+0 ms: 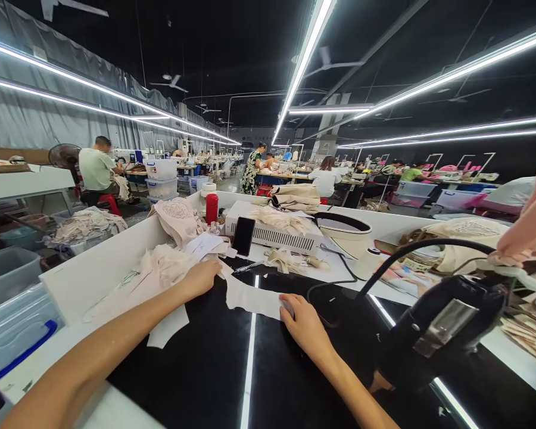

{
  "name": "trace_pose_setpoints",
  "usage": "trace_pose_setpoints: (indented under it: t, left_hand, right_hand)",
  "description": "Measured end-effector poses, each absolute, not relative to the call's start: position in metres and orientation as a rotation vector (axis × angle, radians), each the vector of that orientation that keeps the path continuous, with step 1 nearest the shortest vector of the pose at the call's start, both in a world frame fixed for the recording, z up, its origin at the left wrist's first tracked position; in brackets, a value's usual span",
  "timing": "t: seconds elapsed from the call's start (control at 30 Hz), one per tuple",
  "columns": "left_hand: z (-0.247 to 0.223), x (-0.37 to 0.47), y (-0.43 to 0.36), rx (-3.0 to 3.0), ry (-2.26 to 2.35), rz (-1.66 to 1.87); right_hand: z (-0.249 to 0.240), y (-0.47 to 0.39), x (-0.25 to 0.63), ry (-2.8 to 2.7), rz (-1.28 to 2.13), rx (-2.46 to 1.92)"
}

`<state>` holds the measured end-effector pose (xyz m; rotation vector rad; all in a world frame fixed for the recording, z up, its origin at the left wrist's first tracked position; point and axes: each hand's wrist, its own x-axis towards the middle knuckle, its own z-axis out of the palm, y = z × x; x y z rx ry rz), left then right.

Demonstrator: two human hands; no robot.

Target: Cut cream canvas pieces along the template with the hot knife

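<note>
A curved strip of cream fabric (pixel 252 298) lies across the glossy black work surface (pixel 214 369) in front of me. My left hand (pixel 202 277) is closed at the strip's upper left end, its fingertips pinching the edge. At the other end, my right hand (pixel 301 322) has its thumb and fingers closed on the fabric. Something greyish shows under the right fingers, too small to make out. A pen (pixel 248 267) lies just beyond the strip, near a dark phone (pixel 243 235) propped upright. Pale fabric pieces (pixel 161 268) are heaped beside my left forearm.
A black machine (pixel 446 328) with a thick hose stands close on the right. Behind the phone is a vented white box (pixel 272 232) with fabric on top, beside a red bottle (pixel 211 208). Plastic bins (pixel 13 274) stand at left. Several people sit at sewing tables farther off.
</note>
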<state>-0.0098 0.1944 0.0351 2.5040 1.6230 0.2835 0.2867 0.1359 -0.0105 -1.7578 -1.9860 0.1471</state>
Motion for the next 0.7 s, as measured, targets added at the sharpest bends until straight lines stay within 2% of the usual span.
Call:
trace_pose_setpoints:
  t: [0.3,0.7]
  left_hand:
    - [0.033,-0.018,0.219,2.514,1.792,0.098]
    - [0.025,-0.009,0.279,2.521,1.894,0.123]
  right_hand:
    - [-0.016,0.134,0.286,-1.989,0.109,-1.732]
    - [-0.018,0.125,0.289,-1.985,0.110,-1.697]
